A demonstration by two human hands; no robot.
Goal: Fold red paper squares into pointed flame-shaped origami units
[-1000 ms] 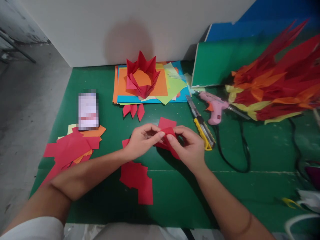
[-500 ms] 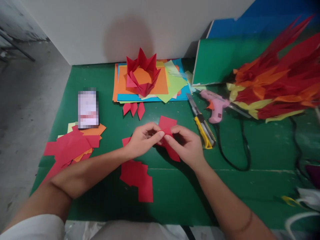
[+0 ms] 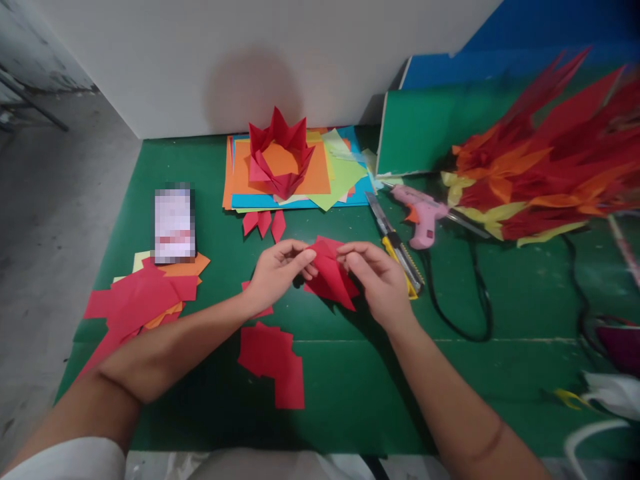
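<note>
My left hand [image 3: 276,272] and my right hand [image 3: 381,283] both pinch a partly folded piece of red paper [image 3: 331,275] held just above the green table [image 3: 500,373]. The fingertips meet at the paper's upper edge. Three small folded red points [image 3: 265,224] lie beyond the hands. A pile of red paper squares [image 3: 273,357] lies under my left forearm. A red folded paper crown [image 3: 279,160] stands on a stack of coloured sheets [image 3: 345,175] at the back.
A phone [image 3: 174,225] lies at the left, above loose red and orange squares [image 3: 143,295]. A yellow utility knife [image 3: 396,245] and a pink glue gun [image 3: 420,213] with a black cord [image 3: 473,303] lie right of my hands. A red-orange paper flame bundle [image 3: 545,167] fills the right.
The hands have lifted the red paper slightly and spread apart along it, so more of the folded piece shows between them. The view shifted a little to the right.
</note>
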